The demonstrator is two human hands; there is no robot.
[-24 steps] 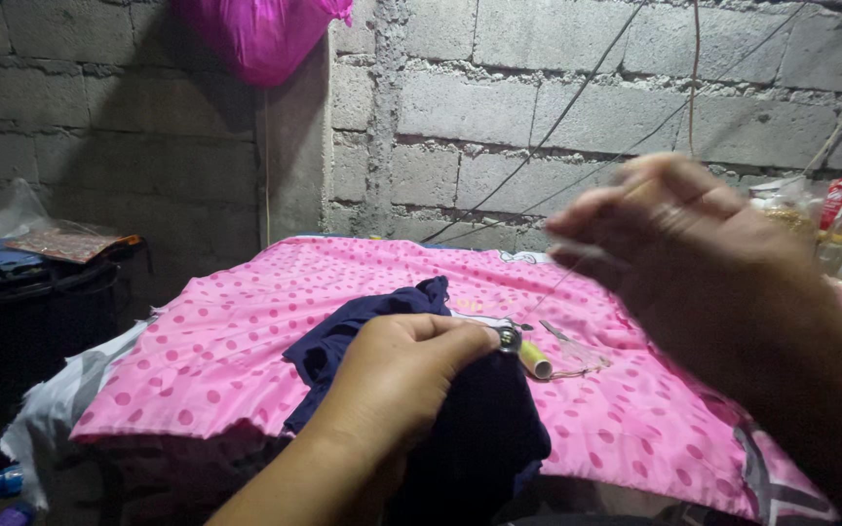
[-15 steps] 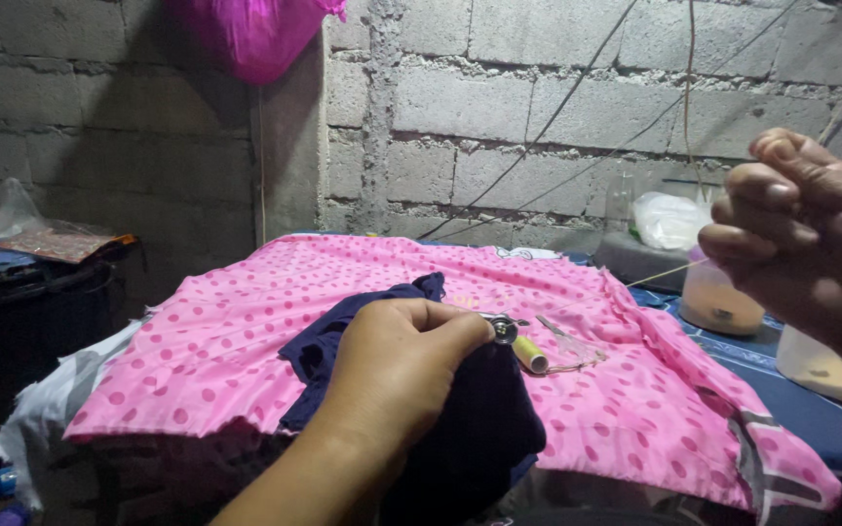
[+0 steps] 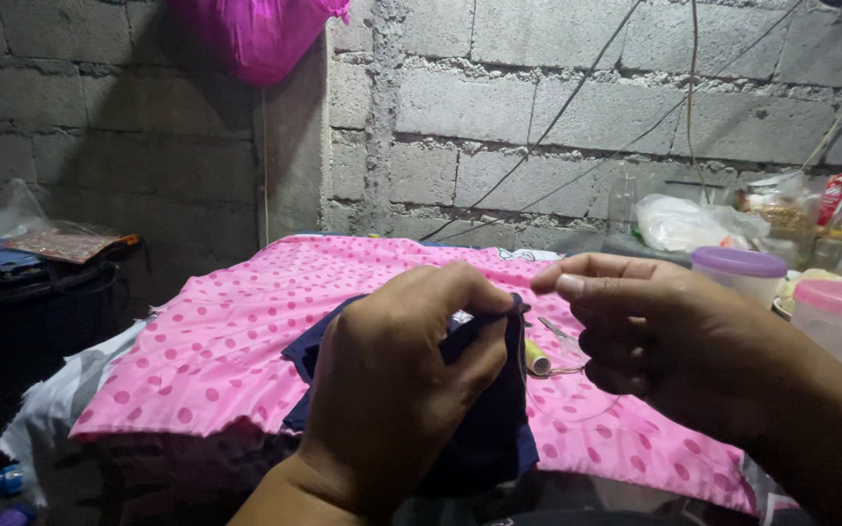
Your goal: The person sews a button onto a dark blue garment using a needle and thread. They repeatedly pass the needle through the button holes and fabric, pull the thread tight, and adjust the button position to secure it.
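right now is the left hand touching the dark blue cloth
Touching. The head view shows the left hand pinching a raised fold of the dark blue cloth between thumb and fingers.

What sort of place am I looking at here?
Probably a plain home room used for hand sewing: a bare concrete-block wall, a surface covered with pink dotted cloth, and lidded plastic tubs alongside.

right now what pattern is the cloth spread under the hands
Pink cloth with darker pink polka dots, clearest in the head view.

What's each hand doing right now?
Left hand: closed, pinching the navy cloth.
Right hand: thumb and forefinger pinched; what they hold cannot be told.
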